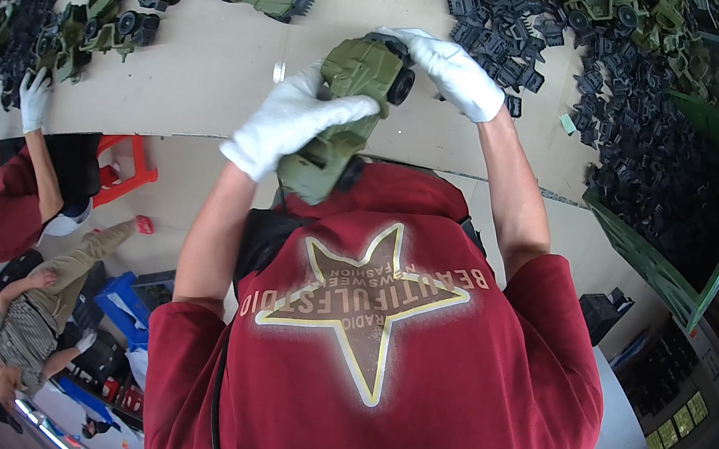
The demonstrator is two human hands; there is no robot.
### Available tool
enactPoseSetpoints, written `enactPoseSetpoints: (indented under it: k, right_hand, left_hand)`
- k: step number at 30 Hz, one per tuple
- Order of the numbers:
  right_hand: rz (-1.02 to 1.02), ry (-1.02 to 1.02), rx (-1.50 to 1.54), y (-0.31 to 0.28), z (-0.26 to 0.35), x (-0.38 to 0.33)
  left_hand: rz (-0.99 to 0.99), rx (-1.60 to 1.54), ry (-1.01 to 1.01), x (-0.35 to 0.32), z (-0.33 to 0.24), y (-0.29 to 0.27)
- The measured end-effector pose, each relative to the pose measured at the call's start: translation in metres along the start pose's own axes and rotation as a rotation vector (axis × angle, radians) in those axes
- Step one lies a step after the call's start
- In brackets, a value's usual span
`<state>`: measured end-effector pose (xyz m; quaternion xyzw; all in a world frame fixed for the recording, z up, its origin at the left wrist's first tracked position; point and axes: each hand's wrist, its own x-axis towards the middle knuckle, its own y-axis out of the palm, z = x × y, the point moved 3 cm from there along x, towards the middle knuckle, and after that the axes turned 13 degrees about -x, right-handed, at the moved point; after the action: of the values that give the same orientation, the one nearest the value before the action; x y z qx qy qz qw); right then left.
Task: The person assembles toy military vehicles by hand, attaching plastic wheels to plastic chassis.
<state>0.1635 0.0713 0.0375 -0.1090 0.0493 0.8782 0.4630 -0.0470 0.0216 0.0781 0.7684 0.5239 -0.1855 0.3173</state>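
1. Toy truck (349,136): over the table's (193,100) near edge; probably light, stiff plastic.
2. Left hand (295,124): clamped around its middle, likely the best hold.
3. Right hand (454,72): at its table-side end; cannot tell whether gripping.

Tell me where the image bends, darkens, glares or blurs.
Head view: the table's near edge bows; corners fall to black. Head view: the inside of the bin is shadowed, its parts merging into dark. Head view: the lamp at lower left glares white. Head view: the held truck reads clearly, its lower end perhaps slightly soft.
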Motion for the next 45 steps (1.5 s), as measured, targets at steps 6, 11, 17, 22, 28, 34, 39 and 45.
enactPoseSetpoints:
  k: [6, 11, 17, 22, 28, 34, 39, 45]
  right_hand:
    - [-0.31, 0.008, 0.111, 0.033, 0.009, 0.009]
    - [-0.309, 0.074, 0.059, 0.042, 0.003, 0.01]
    - [-0.466, -0.287, -0.494, 0.059, 0.02, 0.004]
    - [-0.527, -0.211, -0.296, 0.077, 0.01, 0.004]
    - [-0.516, -0.207, -0.276, 0.083, 0.024, 0.003]
    - [-0.495, -0.187, -0.134, 0.075, 0.018, 0.008]
    - [-0.546, -0.191, -0.108, 0.083, 0.01, 0.001]
    - [-0.521, -0.234, -0.143, 0.075, 0.035, -0.008]
  left_hand:
    - [-0.265, 0.16, 0.433, 0.018, 0.037, 0.011]
    - [0.061, -0.354, 0.652, 0.031, 0.025, 0.005]
    - [-0.24, 0.157, 0.937, 0.024, 0.01, -0.004]
    - [-0.366, 0.064, 0.807, 0.026, 0.026, -0.001]
    - [-0.303, 0.161, 0.852, 0.019, 0.024, -0.008]
    - [-0.222, 0.357, 0.904, 0.015, -0.002, -0.014]
    - [-0.276, 0.286, 0.886, 0.018, 0.011, -0.013]
    - [-0.203, 0.28, 0.983, 0.008, 0.003, -0.002]
